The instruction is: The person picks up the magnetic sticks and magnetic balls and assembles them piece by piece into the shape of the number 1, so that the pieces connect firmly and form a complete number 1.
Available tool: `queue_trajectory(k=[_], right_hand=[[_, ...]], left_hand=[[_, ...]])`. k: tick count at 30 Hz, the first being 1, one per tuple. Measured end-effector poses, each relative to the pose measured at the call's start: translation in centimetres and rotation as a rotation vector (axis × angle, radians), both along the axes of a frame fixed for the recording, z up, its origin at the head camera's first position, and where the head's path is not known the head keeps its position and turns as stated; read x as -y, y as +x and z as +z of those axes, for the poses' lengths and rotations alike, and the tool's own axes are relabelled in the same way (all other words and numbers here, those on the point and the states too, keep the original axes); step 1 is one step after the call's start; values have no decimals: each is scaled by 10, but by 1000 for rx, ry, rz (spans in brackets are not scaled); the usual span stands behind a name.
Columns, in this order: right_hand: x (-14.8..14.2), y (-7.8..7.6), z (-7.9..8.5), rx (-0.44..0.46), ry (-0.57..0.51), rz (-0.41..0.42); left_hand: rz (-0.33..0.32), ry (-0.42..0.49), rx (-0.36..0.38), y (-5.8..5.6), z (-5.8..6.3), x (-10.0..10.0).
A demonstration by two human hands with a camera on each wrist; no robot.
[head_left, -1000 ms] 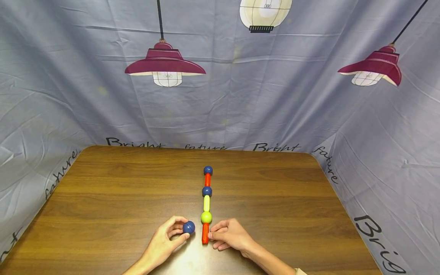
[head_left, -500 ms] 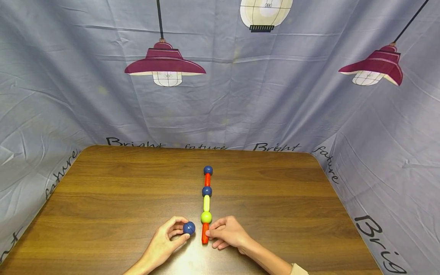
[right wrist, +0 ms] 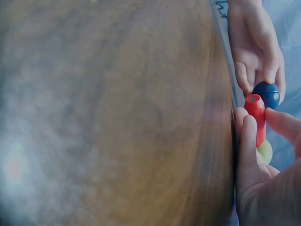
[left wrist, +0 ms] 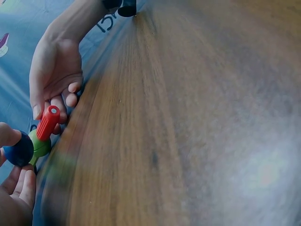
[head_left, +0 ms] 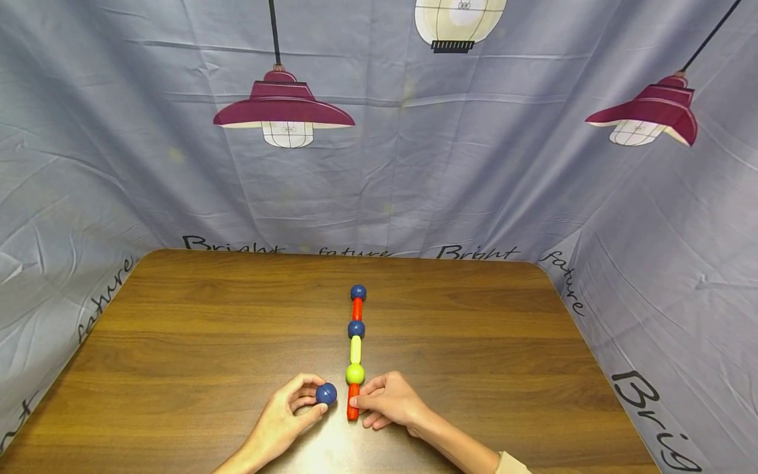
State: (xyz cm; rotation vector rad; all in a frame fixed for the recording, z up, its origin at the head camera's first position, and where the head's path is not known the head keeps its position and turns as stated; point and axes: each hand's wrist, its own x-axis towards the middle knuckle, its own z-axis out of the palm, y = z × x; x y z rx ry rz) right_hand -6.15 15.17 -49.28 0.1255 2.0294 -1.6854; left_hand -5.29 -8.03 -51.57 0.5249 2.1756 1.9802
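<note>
A chain of balls and rods runs away across the wooden table: a far blue ball (head_left: 358, 293), a red rod (head_left: 357, 309), a middle blue ball (head_left: 356, 328), a yellow rod (head_left: 355, 349), a green ball (head_left: 355, 374) and the near red rod (head_left: 353, 409). My right hand (head_left: 391, 401) pinches this near rod from the right, thumb on its side. To the left of the chain, my left hand (head_left: 287, 408) holds a loose blue ball (head_left: 326, 394) between thumb and fingers, a small gap from the rod. In the right wrist view the near rod (right wrist: 255, 110) shows a hole in its end.
The brown wooden table (head_left: 207, 329) has rounded far corners. Behind and beside it hangs a grey-blue curtain (head_left: 379, 164) printed with lamps and lettering.
My right hand has shifted slightly left, and its thumb has come onto the near red rod. The left hand with its blue ball has barely moved.
</note>
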Motion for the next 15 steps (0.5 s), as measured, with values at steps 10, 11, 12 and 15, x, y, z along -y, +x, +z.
queue_trajectory(k=[10, 11, 12, 15], right_hand=[[-1, -1, -1, 21, -15, -4], [-1, -2, -1, 23, -18, -5], [-1, -2, -1, 25, -22, -7], [-2, -2, -1, 27, -32, -14]], left_hand=[[-24, 21, -31, 3, -3, -1], [-27, 24, -36, 3, -3, -1], [-31, 27, -41, 3, -3, -1], [-41, 38, -55, 4, -4, -2]])
